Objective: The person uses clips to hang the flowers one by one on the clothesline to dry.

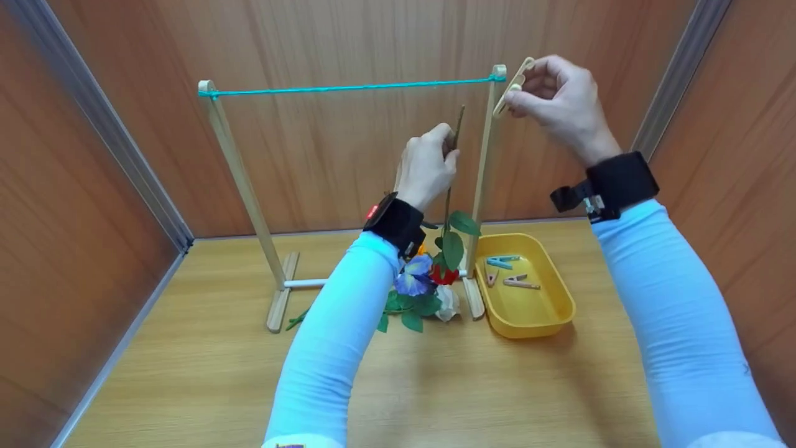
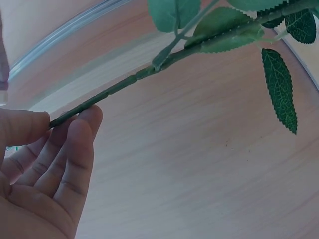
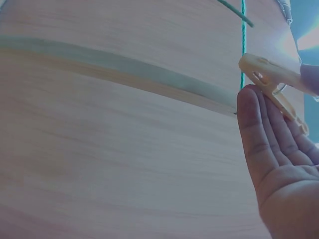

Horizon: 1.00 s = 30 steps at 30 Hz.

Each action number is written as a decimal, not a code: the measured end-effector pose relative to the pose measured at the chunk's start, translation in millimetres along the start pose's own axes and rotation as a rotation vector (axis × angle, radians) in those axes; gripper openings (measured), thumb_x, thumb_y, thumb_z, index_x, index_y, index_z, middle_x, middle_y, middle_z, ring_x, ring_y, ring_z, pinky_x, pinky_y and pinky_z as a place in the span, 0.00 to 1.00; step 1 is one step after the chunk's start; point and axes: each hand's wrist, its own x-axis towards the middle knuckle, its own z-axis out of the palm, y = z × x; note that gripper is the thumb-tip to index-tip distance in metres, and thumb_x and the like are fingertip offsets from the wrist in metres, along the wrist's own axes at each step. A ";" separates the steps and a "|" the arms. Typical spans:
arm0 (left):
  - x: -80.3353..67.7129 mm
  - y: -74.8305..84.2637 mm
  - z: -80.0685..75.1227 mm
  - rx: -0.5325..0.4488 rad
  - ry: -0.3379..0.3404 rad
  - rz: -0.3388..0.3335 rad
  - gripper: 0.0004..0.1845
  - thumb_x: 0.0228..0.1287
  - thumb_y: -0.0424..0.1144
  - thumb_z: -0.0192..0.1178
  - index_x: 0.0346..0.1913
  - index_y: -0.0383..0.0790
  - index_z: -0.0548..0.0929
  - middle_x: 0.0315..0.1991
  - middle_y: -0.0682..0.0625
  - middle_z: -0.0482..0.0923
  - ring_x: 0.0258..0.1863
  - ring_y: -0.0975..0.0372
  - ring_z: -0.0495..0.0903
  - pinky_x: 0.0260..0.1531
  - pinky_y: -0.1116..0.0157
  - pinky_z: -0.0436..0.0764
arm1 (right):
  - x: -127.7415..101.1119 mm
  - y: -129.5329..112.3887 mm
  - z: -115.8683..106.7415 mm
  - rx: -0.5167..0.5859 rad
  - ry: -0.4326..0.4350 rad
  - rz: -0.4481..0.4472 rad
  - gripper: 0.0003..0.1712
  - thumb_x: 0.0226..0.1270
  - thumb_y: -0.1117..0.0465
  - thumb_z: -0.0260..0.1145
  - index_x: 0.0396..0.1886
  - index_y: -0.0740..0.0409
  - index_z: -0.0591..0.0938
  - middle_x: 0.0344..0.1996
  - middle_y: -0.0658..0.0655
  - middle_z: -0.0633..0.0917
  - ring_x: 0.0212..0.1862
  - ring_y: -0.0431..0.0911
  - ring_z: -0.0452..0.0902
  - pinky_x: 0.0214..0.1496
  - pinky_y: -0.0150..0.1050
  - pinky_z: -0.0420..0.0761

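My left hand (image 1: 429,165) pinches the stem (image 2: 124,84) of an artificial red flower (image 1: 445,274), which hangs head down with green leaves (image 1: 457,236) just below the teal string (image 1: 348,87). That string is stretched between the two wooden posts of a small rack (image 1: 239,180). My right hand (image 1: 559,99) grips a cream clothespin (image 1: 513,87) beside the top of the right post (image 1: 485,162). In the right wrist view the clothespin (image 3: 269,82) lies against my fingertips (image 3: 249,107), close to the string (image 3: 243,45).
A yellow tray (image 1: 528,311) at the right of the rack holds a few clothespins (image 1: 507,270). A bunch of artificial flowers (image 1: 416,289) lies on the wooden table at the rack's base. Wooden walls close in at the back and on both sides.
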 end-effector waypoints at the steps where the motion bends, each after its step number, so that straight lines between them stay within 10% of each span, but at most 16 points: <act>1: 2.4 0.1 1.7 0.001 0.001 -0.011 0.03 0.76 0.33 0.59 0.46 0.36 0.81 0.42 0.44 0.86 0.38 0.56 0.84 0.38 0.66 0.81 | 3.0 -1.1 -0.7 -0.025 0.004 -0.009 0.12 0.64 0.70 0.73 0.45 0.62 0.82 0.33 0.49 0.87 0.34 0.40 0.86 0.39 0.28 0.85; 30: 60.7 2.0 29.6 -0.033 0.022 -0.078 0.08 0.75 0.35 0.61 0.47 0.37 0.88 0.42 0.46 0.88 0.42 0.58 0.85 0.41 0.68 0.79 | 49.1 -6.4 7.6 -0.160 0.077 -0.005 0.09 0.64 0.65 0.76 0.44 0.60 0.88 0.33 0.45 0.86 0.41 0.40 0.81 0.48 0.32 0.79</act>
